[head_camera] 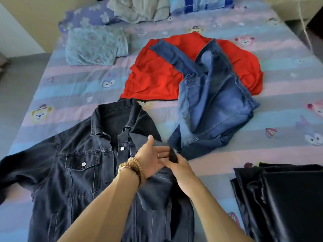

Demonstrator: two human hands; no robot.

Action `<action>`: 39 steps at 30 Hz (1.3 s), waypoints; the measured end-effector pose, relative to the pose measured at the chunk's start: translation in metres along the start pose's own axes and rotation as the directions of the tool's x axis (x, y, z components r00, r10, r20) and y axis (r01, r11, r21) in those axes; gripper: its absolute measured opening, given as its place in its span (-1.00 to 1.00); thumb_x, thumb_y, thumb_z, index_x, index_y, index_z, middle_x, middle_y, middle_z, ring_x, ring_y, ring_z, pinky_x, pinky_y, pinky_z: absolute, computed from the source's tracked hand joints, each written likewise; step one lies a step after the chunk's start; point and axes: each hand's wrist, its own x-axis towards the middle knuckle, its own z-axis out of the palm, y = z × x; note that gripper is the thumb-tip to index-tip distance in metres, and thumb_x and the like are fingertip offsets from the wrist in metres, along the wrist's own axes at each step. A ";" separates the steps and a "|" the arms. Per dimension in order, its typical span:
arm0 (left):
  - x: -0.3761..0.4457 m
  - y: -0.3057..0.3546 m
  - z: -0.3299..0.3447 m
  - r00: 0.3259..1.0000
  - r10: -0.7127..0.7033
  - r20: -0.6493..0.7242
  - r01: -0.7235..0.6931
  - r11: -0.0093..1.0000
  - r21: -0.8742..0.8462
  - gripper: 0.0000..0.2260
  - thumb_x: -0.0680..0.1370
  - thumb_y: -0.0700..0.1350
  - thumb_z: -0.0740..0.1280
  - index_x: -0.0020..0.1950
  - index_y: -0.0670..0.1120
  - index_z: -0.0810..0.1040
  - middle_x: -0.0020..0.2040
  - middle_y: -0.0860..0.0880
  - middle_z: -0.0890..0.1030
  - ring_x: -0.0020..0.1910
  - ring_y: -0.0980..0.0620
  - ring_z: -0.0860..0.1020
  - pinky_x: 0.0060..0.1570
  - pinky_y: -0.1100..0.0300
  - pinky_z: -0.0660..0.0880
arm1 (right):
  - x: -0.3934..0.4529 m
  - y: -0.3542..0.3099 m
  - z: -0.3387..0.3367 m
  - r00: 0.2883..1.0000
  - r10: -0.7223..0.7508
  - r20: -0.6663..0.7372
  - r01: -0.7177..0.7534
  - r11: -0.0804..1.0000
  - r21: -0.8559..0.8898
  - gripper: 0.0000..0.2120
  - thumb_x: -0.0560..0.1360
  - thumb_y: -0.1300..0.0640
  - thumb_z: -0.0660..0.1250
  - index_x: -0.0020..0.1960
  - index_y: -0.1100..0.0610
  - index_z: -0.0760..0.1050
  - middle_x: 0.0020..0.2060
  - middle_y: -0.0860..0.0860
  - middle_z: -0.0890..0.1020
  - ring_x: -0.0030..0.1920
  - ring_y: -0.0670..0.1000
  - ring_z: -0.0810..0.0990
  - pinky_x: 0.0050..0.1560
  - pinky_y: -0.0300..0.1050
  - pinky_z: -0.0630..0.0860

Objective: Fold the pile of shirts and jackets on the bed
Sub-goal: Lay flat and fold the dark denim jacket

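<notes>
A dark denim jacket (78, 172) lies front-up on the bed (279, 70), collar away from me, its left sleeve spread out to the left. Its right sleeve is folded across the chest. My right hand (176, 163) grips the cuff of that sleeve. My left hand (150, 158), with bead bracelets at the wrist, lies flat and open against the sleeve beside it, thumb pointing up. Further back a blue denim garment (215, 102) lies crumpled, partly on top of a red shirt (157, 75).
A folded shiny black garment (283, 199) lies at the right near edge. A folded light blue patterned cloth (94, 48) sits at the back left. Pillows and a grey-green cloth (139, 9) are at the head. The floor (17, 81) runs along the bed's left side.
</notes>
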 end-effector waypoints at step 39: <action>0.154 0.157 -0.265 0.812 0.570 -0.122 0.320 -0.261 0.911 -0.77 0.60 -0.13 0.18 0.22 0.11 0.40 0.04 -0.11 0.59 0.01 -0.18 0.59 -0.20 0.10 0.38 | 0.268 -0.069 0.175 0.833 -0.190 0.520 0.420 -0.394 -0.817 -0.78 0.58 0.04 0.30 0.19 0.08 0.46 0.13 0.04 0.49 0.03 0.19 0.59 -0.20 -0.03 0.36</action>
